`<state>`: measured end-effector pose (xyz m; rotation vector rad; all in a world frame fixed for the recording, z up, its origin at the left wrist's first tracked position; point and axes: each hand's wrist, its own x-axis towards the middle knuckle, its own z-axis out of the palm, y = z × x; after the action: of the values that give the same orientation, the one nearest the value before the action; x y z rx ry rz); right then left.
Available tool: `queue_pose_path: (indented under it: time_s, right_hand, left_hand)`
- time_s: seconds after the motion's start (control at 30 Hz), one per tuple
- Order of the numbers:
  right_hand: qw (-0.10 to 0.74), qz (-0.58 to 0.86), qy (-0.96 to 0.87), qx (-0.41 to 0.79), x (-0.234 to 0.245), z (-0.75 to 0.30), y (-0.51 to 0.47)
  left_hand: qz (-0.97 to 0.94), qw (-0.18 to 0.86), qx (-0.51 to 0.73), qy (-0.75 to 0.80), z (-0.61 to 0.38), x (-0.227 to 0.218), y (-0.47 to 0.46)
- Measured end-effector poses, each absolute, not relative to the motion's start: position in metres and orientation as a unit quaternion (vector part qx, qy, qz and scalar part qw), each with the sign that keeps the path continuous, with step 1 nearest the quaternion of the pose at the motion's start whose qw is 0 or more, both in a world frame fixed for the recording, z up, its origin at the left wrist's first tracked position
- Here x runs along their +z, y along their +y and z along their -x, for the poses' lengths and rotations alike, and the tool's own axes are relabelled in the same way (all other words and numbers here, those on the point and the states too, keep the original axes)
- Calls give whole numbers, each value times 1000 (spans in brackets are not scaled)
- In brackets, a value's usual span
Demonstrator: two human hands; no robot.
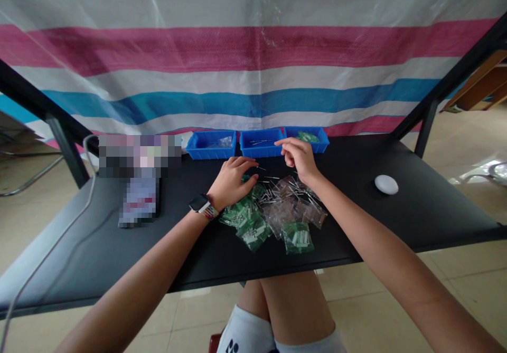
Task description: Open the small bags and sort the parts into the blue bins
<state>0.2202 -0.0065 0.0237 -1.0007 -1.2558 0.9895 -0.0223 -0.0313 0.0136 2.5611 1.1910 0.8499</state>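
My left hand (233,181), with a watch at the wrist, rests over the green packets (251,221). Its thumb and fingers are apart, and a thin metal pin (261,168) lies by the fingertips. My right hand (300,159) hovers in front of the middle blue bin (262,151), index finger stretched out and the others curled. Nothing shows in its fingers. A few thin metal pieces lie in that bin. Between my hands spreads a pile of loose metal pins (273,192) and clear packets (279,218). One green packet (298,238) of white pieces sits nearest me.
The left blue bin (212,153) contains a clear packet; the right blue bin (320,146) has green packets. A white round object (386,184) lies right on the black table (348,184). A blurred-out item (138,194) and a cable (89,194) are at left. Striped sheeting (253,52) hangs behind.
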Motion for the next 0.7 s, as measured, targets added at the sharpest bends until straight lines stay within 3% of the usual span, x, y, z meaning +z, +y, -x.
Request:
queue_pose_path:
  time_s: [0.17, 0.4, 0.7]
  right_hand:
    - [518, 446, -626, 374, 16, -217, -22]
    - [415, 403, -804, 137, 11, -207, -33]
    - [355, 398, -838, 113, -2, -209, -30]
  left_hand:
    - [-872, 90, 256, 408, 23, -1, -27]
    - [-876, 92, 279, 383, 24, 0, -24]
    - [-871, 110, 278, 389, 23, 4, -24]
